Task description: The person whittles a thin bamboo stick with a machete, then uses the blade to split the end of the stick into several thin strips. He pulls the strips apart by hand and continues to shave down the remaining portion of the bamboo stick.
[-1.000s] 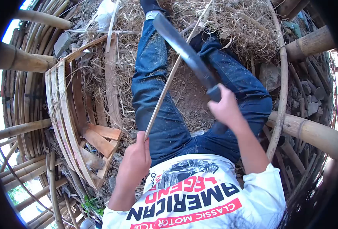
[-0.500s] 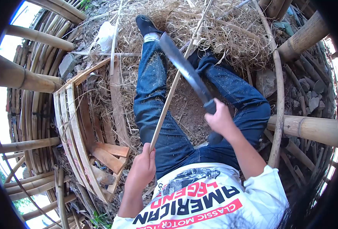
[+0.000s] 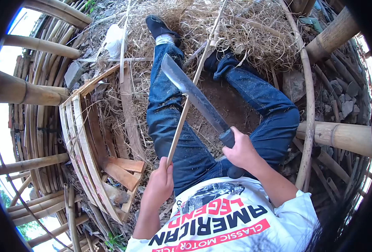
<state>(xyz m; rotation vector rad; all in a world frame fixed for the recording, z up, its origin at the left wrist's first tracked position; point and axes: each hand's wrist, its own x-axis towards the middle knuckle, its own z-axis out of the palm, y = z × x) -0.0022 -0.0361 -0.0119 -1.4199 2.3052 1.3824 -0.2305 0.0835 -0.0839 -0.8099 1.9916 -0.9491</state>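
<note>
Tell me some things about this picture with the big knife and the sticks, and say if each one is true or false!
1. The right hand grips the dark handle of a long grey metal machete. True.
2. The left hand is empty. False: it holds the near end of a thin pale bamboo strip.
3. The machete blade crosses the bamboo strip. True.
4. The person wears red trousers. False: they wear blue denim jeans.
5. A mound of curly straw-coloured shavings lies by the feet. True.
6. The thick round bamboo pole on the right stands upright. False: it lies roughly level.
</note>
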